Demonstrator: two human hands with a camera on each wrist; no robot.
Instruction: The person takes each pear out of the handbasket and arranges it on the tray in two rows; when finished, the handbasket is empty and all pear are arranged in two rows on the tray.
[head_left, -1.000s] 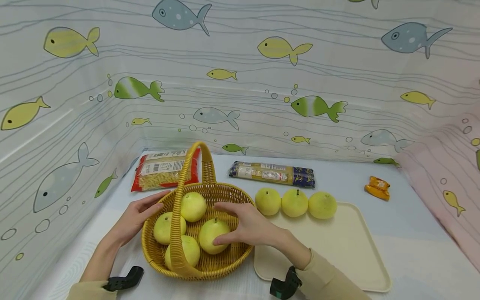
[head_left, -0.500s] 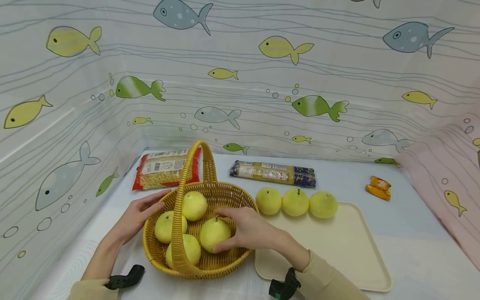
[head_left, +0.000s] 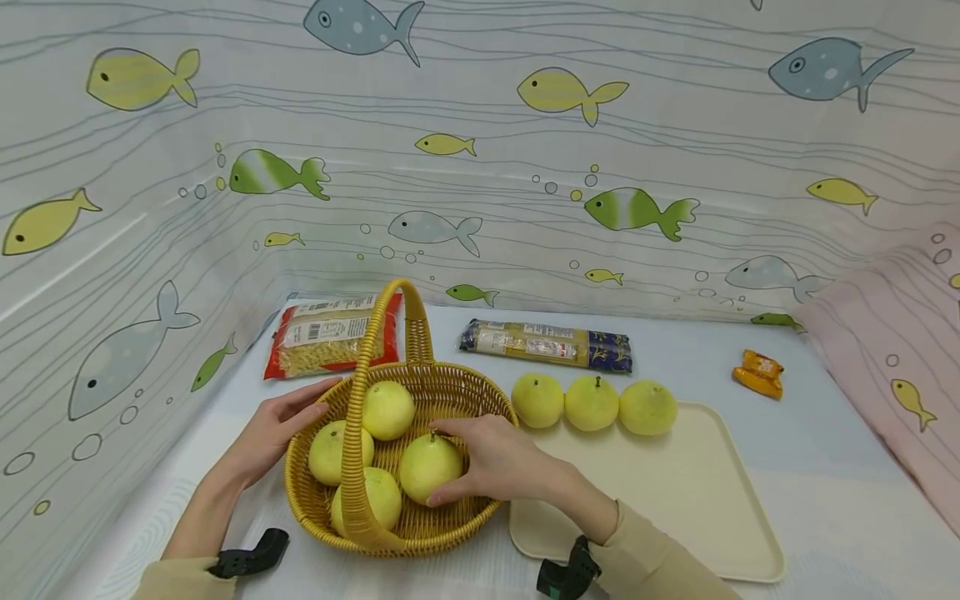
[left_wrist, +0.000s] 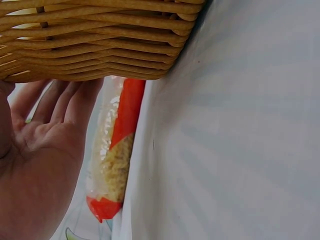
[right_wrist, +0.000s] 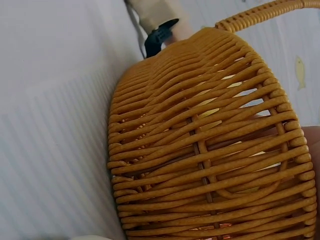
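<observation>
In the head view, a woven basket with a tall arched handle holds several round yellow-green pears. My right hand reaches over the basket's right rim. Its thumb and fingers are round the pear at the right, which sits on the basket's bottom. My left hand rests on the left rim. In the left wrist view, the left hand has its fingers stretched along the basket's outer wall, and their tips are hidden behind it. The right wrist view shows mostly the basket's wicker side.
Three more pears stand in a row at the back edge of a cream tray on the right. Behind the basket lie a red pasta bag and a long blue-ended noodle pack. A small orange packet is at the far right.
My right hand has shifted slightly down and right round the same pear, with its thumb now at the pear's near lower side. The pear and the left hand have stayed put.
</observation>
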